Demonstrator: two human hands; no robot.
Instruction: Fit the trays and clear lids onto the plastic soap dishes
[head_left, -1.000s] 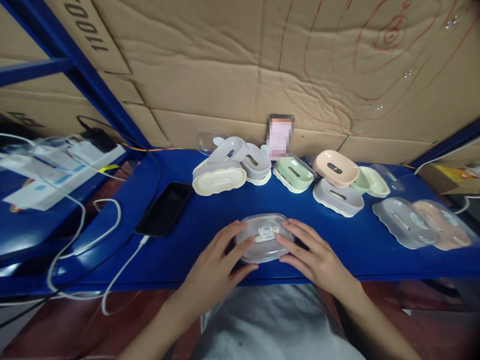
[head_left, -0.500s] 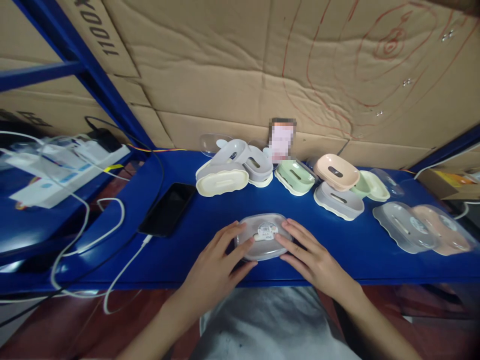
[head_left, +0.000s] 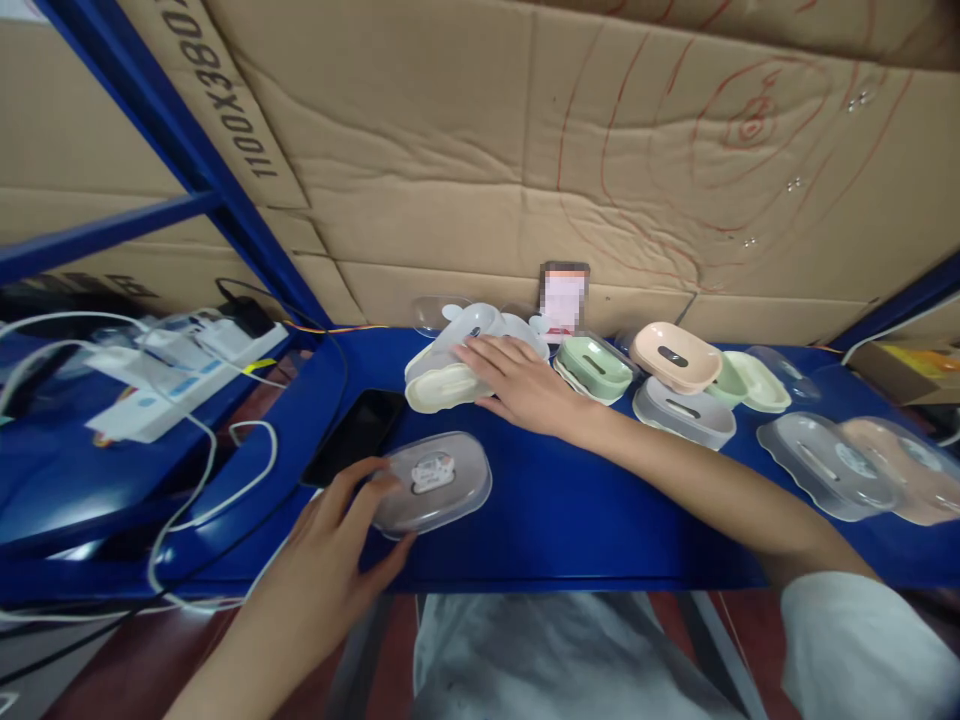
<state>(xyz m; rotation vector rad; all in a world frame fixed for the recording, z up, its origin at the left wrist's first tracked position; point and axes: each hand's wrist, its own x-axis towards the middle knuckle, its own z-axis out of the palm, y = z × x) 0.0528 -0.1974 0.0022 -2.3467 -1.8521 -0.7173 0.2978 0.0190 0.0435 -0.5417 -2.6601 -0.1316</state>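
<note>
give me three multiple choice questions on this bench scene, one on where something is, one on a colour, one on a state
1. Where does the black phone lie?
A. on the blue shelf, left of the lidded soap box
B. on top of the peach soap dish
C. in the right hand

2. What colour is the dish propped highest in the right-hand group?
A. peach
B. red
C. black

3. What is the right hand doing?
A. resting on the pile of cream and grey dishes
B. holding the phone
C. hanging off the shelf

Answers: 1 A, it lies flat beside the box that the left hand touches; 2 A, its shell is peach; 3 A, its fingers lie across that pile.
</note>
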